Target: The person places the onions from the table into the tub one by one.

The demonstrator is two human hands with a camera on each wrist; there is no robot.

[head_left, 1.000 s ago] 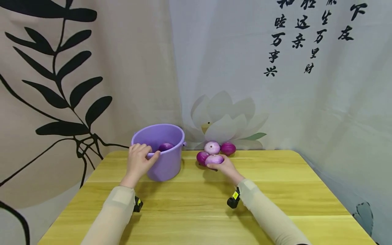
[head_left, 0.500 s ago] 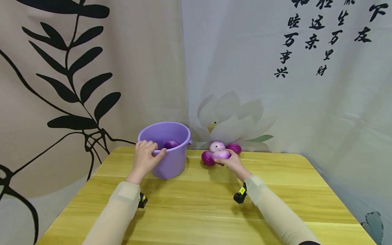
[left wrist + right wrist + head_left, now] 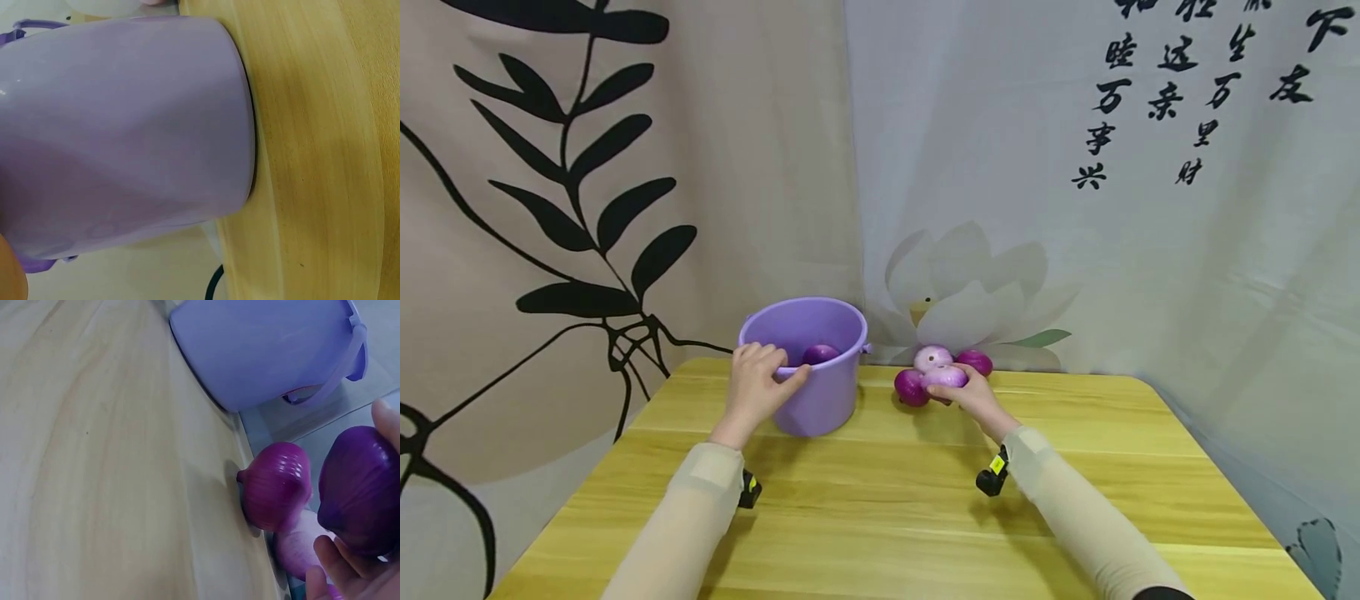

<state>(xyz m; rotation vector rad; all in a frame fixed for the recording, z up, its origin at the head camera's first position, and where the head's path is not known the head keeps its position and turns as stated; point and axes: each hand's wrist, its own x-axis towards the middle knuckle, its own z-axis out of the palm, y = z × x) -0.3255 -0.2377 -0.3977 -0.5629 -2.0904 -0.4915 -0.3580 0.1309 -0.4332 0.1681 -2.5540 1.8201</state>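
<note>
A purple bucket [image 3: 820,400] stands near the back edge of the table. My left hand [image 3: 752,387] grips its near rim, the fingers over the edge and the thumb along the outside. Inside the bucket a red onion [image 3: 821,354] shows. Between the fingers and thumb of my right hand [image 3: 979,400] is a red onion [image 3: 359,490], just above several others. Beside it lie a dark purple onion [image 3: 911,389], a paler onion [image 3: 932,358] behind, and another dark onion [image 3: 976,362] to the right. The bucket's bottom is hidden from the head view.
The wooden table [image 3: 880,517] reaches forward to a fabric backdrop [image 3: 1150,275] printed with leaves, a lotus and black characters. The bucket's handle [image 3: 337,372] hangs down on its side in the right wrist view.
My right hand has raised the held onion slightly relative to the onions around it. The head view has shifted a little. My left hand keeps its grip on the bucket's rim.
</note>
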